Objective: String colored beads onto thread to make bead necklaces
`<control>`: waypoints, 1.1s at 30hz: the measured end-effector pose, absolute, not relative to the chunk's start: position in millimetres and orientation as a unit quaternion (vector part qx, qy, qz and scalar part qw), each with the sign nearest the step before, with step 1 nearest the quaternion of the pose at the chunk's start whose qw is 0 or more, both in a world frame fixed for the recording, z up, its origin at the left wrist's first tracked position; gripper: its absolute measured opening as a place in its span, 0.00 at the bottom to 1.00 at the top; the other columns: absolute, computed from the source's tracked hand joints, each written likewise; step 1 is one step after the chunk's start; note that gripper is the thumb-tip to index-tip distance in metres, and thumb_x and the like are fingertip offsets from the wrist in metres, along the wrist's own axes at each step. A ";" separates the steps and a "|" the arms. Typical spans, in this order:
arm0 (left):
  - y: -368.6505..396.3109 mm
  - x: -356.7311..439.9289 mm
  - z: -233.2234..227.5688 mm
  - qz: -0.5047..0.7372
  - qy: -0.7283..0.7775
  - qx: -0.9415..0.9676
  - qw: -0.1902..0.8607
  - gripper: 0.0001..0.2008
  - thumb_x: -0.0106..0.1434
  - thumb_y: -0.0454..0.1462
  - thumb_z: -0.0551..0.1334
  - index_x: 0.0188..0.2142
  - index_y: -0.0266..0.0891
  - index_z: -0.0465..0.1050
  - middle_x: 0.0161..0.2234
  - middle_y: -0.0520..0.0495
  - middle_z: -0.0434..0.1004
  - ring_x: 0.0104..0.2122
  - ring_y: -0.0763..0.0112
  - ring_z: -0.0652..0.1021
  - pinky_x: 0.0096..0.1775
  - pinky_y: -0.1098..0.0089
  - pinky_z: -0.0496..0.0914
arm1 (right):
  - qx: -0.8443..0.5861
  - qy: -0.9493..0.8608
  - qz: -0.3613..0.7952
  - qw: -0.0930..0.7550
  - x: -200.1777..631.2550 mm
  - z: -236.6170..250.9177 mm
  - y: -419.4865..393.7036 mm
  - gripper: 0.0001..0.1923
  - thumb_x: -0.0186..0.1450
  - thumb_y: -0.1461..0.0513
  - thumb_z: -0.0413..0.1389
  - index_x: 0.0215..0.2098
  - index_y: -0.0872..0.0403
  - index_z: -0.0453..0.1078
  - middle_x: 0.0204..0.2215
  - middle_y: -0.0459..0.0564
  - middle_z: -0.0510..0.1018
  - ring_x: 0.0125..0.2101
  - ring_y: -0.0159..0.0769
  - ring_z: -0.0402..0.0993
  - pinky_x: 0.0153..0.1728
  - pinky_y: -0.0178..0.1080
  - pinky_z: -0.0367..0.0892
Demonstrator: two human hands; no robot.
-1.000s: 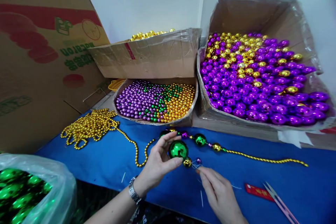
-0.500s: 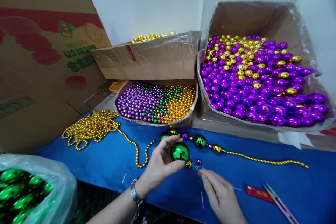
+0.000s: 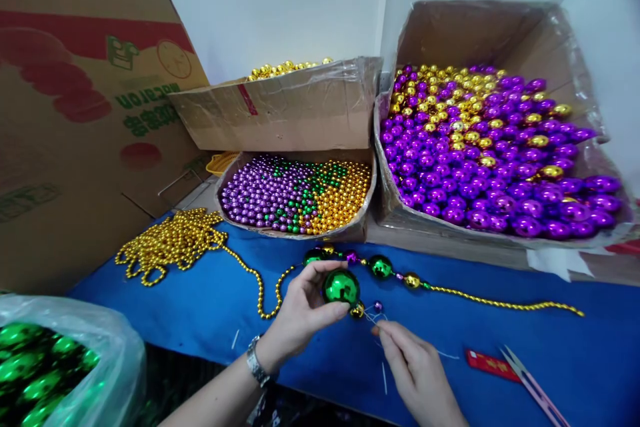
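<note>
My left hand point(image 3: 300, 317) is closed around a large shiny green bead point(image 3: 341, 287), thumb below and fingers above. Close beside that bead sits a small gold bead point(image 3: 357, 309), and a little purple bead point(image 3: 378, 306) is just to its right. Thin pale string point(image 3: 371, 315) loops out from the gold bead. My right hand point(image 3: 417, 367) pinches this string between thumb and forefinger, and a loose end trails to the right. Behind the hands lies a strand with green, purple and gold beads point(image 3: 381, 267), which runs into a thin gold chain point(image 3: 505, 299).
A pile of gold bead chain point(image 3: 173, 243) lies at left on the blue cloth point(image 3: 200, 320). Boxes of small beads point(image 3: 295, 197) and purple and gold beads point(image 3: 480, 173) stand behind. Tweezers point(image 3: 535, 387) and a red packet point(image 3: 493, 365) lie right; a bag of green beads point(image 3: 115, 360) stands left.
The whole view has shifted slightly. Both hands keep nearly the same pose, with the green bead and the string still held.
</note>
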State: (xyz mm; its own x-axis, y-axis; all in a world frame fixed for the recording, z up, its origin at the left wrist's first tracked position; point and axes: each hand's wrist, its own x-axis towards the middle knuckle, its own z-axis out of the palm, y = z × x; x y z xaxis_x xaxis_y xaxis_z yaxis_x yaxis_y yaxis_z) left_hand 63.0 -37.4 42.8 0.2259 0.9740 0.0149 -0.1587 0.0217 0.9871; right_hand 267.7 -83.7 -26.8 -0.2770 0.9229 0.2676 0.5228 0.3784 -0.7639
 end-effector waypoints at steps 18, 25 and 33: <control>-46.1 70.3 30.2 0.574 0.396 0.479 0.533 0.20 0.52 0.29 0.68 0.41 0.42 0.62 0.51 0.42 0.72 0.49 0.61 0.74 0.46 0.64 0.70 | -0.479 -0.743 0.255 0.391 265.2 -22.0 -88.7 0.13 0.70 0.61 0.43 0.41 0.53 0.70 0.34 0.51 0.79 0.34 0.36 0.77 0.36 0.32 0.72; -48.7 68.3 29.8 0.556 0.378 0.484 0.560 0.30 0.52 0.29 0.68 0.52 0.46 0.59 0.54 0.40 0.67 0.55 0.56 0.68 0.49 0.63 0.68 | -0.486 -0.740 0.269 0.379 267.1 -24.8 -90.3 0.13 0.70 0.61 0.43 0.42 0.51 0.69 0.34 0.51 0.78 0.35 0.36 0.77 0.35 0.32 0.72; -47.4 67.2 30.0 0.556 0.376 0.470 0.573 0.29 0.51 0.29 0.69 0.50 0.44 0.61 0.53 0.40 0.68 0.55 0.56 0.68 0.48 0.64 0.68 | -0.495 -0.724 0.256 0.406 264.5 -21.2 -90.7 0.15 0.71 0.58 0.42 0.38 0.51 0.71 0.32 0.50 0.79 0.34 0.36 0.78 0.35 0.31 0.72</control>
